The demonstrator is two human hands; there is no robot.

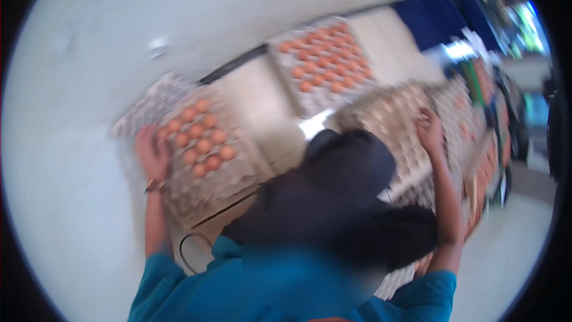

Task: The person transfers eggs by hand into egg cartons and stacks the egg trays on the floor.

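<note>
My left hand is at the left edge of a cardboard egg tray partly filled with brown eggs. Its fingers curl around what looks like an egg at the end of one row, though blur softens the detail. Over on the right, my right hand rests at the edge of a cardboard tray whose visible cups hold no eggs. Those fingers are bent together, and whatever is in them cannot be made out.
A fuller egg tray lies at the back on the pale surface. A grey tray sits behind the left one. More trays with eggs stand at far right. A dark-clothed knee sits between my arms.
</note>
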